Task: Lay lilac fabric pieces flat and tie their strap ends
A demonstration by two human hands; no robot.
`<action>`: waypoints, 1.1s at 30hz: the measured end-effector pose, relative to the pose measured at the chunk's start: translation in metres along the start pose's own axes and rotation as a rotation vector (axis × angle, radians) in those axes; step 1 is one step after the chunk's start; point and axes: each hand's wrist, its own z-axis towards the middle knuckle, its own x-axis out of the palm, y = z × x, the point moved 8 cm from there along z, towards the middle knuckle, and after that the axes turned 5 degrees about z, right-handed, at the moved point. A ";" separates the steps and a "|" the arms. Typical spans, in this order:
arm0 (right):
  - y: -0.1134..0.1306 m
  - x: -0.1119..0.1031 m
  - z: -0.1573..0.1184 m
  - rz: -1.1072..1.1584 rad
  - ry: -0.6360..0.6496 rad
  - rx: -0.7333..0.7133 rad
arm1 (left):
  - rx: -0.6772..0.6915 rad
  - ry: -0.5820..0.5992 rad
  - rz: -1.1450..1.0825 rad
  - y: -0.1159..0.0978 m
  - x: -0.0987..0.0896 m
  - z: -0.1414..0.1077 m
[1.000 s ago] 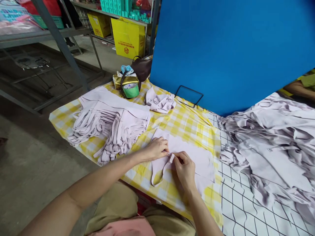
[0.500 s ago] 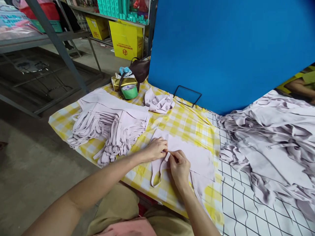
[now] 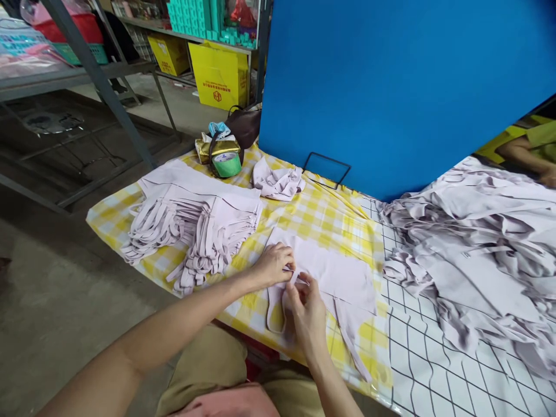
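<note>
A pale lilac strappy garment (image 3: 343, 272) lies spread on the yellow checked tablecloth (image 3: 334, 223). At its near left part, my left hand (image 3: 274, 266) is closed, its fingertips pinching the garment's strap. My right hand (image 3: 307, 307) meets it from the right, thumb and fingers closed on the same strap (image 3: 293, 277). A loop of that strap hangs toward me, partly behind my right hand. Another strap (image 3: 351, 341) trails toward the near right. To the left sits a neat stack of like garments (image 3: 200, 191), straps bunched along its near side.
A crumpled lilac garment (image 3: 277, 179), green tape roll (image 3: 226, 164) and gold pouch (image 3: 217, 149) lie farther back. A blue board (image 3: 391, 92) stands behind. Heaped garments (image 3: 486, 255) cover the right side, with a co-worker's arm (image 3: 523, 153) beyond. A metal rack (image 3: 99, 87) stands left.
My right hand has shifted slightly left and turned, its fingers now closer under my left fingertips. The near right strap shows more fully. The view has moved slightly.
</note>
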 end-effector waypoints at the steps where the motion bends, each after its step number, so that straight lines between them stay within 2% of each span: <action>1: -0.001 0.004 -0.007 0.033 0.022 0.007 | 0.004 -0.006 0.003 -0.001 0.000 -0.001; 5: -0.013 0.024 -0.040 0.294 0.147 0.106 | 0.051 0.056 -0.026 -0.002 -0.005 -0.006; 9: -0.021 0.027 -0.078 0.418 0.116 0.171 | 0.100 0.180 -0.136 -0.005 -0.014 -0.012; 11: -0.023 0.029 -0.095 0.468 0.121 0.184 | 0.065 0.180 -0.179 -0.003 -0.018 -0.012; 13: -0.027 0.031 -0.107 0.530 0.121 0.194 | -0.007 0.132 -0.192 -0.001 -0.020 -0.011; 16: -0.037 0.036 -0.117 0.625 0.118 0.242 | -0.074 0.036 -0.160 0.000 -0.019 -0.009; 19: -0.050 0.043 -0.122 0.724 0.129 0.318 | -0.054 -0.006 -0.135 -0.004 -0.013 -0.010; 23: -0.062 0.048 -0.128 0.818 0.111 0.361 | -0.026 0.026 -0.093 -0.007 -0.007 -0.015; 27: -0.066 0.048 -0.136 0.809 0.107 0.321 | -0.032 0.086 -0.043 -0.008 -0.005 -0.017; 30: -0.059 0.032 -0.137 0.669 0.127 0.179 | -0.035 0.108 -0.012 -0.009 -0.005 -0.016; 33: -0.048 -0.015 -0.130 0.334 0.017 -0.044 | -0.070 0.120 0.045 -0.014 0.001 -0.015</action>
